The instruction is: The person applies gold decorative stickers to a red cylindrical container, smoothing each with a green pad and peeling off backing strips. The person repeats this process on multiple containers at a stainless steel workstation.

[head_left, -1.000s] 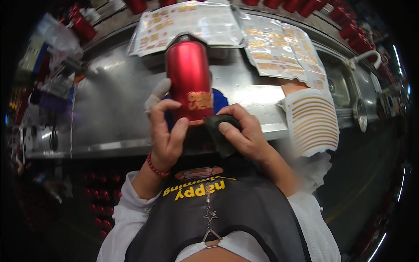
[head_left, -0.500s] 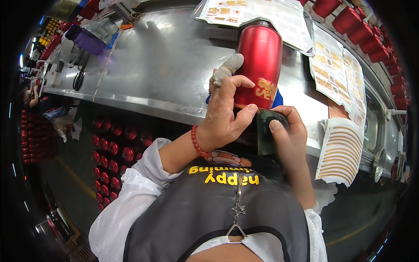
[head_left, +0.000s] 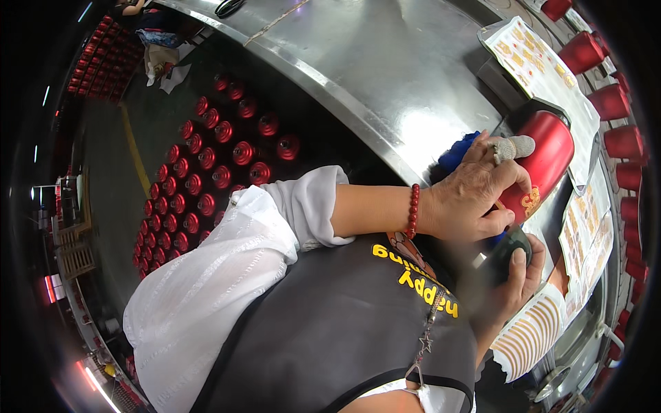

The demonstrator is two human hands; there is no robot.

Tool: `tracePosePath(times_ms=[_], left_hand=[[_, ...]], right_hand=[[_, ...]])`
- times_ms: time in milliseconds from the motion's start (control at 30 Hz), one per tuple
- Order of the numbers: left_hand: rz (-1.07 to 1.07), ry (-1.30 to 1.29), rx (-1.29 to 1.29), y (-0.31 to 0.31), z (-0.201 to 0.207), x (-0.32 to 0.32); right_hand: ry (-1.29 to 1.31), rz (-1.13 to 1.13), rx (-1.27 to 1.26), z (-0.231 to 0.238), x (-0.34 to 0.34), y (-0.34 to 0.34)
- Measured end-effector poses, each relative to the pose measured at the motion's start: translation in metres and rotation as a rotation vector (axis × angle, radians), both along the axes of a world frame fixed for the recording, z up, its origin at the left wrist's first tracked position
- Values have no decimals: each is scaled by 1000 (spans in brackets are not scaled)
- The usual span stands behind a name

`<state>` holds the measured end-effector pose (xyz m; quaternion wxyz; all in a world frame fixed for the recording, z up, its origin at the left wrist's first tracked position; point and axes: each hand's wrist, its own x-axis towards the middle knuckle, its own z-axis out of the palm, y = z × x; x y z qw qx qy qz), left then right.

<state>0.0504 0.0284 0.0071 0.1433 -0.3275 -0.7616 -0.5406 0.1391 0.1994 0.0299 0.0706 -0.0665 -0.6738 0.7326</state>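
At the near edge of the metal desk (head_left: 379, 62), right of centre in view: red bottle (head_left: 547, 151), metallic. Long axis diagonal, near end down-left toward the person, far end up-right, away. Which end is the neck, can't tell. Gold lettering (head_left: 530, 201) on the bottle near its near end, part covered by fingers, no full reading.

Left hand (head_left: 468, 196) at the bottle's side, index bent, index and thumb at the lettering; full grip or only touching, can't tell. Grey finger cover (head_left: 516, 148) on one finger, red bead bracelet (head_left: 414, 210) at wrist. Right hand (head_left: 525, 275) clamped on a dark pad (head_left: 506, 255), thumb on top, just below the bottle's near end; pad contact with bottle unclear. Hands close together.

Blue cloth (head_left: 458, 153) beside the left hand. Past the bottle, white sheet (head_left: 544, 69) with gold and red print, too small to read; another gold-print sheet (head_left: 585, 227) to its right. Striped sheet (head_left: 530, 334), curved gold bands, nearer the person. Further back, row of red containers (head_left: 582, 51).

Dark apron (head_left: 330, 323) with yellow letters (head_left: 420, 279), upside down in view. Below the desk, left, rows of red bottles (head_left: 193, 182).
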Motion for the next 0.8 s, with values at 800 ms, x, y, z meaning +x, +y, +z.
tracePosePath(times_ms=[800], left_hand=[[-27,-13,-41,-5,2,-8]], right_hand=[[27,29,211,-9,-10,8]])
